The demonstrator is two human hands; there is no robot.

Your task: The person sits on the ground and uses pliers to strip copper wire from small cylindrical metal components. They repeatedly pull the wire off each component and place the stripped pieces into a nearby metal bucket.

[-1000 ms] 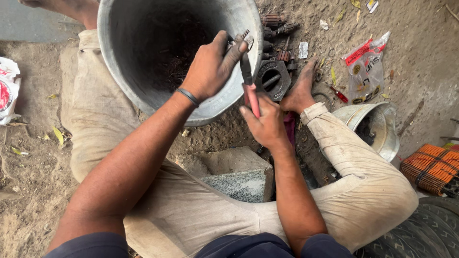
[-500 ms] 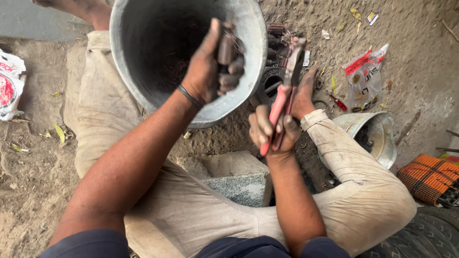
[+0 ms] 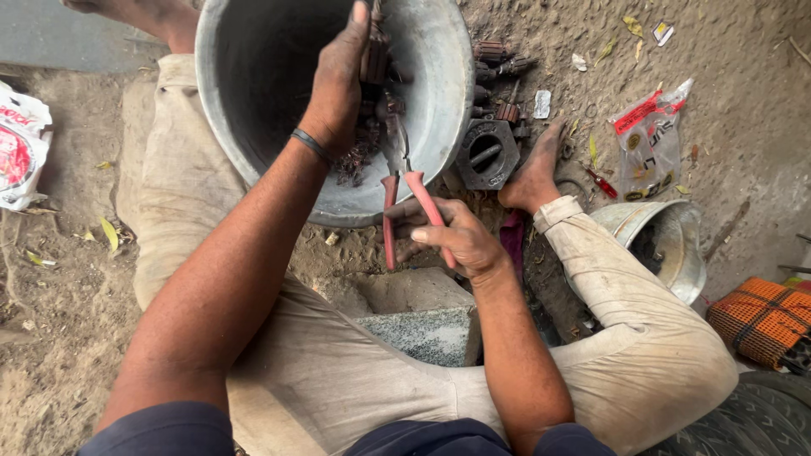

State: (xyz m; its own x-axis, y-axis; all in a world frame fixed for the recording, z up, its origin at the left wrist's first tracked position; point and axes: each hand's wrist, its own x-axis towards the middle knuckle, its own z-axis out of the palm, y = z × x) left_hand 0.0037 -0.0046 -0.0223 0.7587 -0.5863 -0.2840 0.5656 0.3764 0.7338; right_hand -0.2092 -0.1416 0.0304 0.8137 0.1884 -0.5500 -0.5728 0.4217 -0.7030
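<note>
The person sits on dusty ground with both legs in pale trousers bent around one large grey metal tub (image 3: 439,93). The left hand (image 3: 338,84) reaches over the tub and is clenched around one dark, rusty metal part (image 3: 376,55), held upright above the tub's inside; a dark band circles that wrist. The right hand (image 3: 452,236) is closed around the two red handles of one pair of pliers (image 3: 404,181), whose metal nose points up toward the rusty part and sits just below it, above the tub's near rim; whether the nose touches the part cannot be told. A small heap of dark scrap (image 3: 359,156) lies at the bottom of the tub. Beside the tub on the right, one hexagonal metal housing (image 3: 487,154) lies on the ground, with about three smaller rusty pieces (image 3: 498,59) above it. One bare foot (image 3: 532,173) rests just right of the housing. One grey stone block (image 3: 422,325) sits between the legs, below the right hand. Further right there is one clear plastic bag with red print (image 3: 650,139), one smaller metal bucket (image 3: 676,245) on its side, and one orange woven thing (image 3: 760,317). One white and red bag (image 3: 21,148) lies at the far left.
</note>
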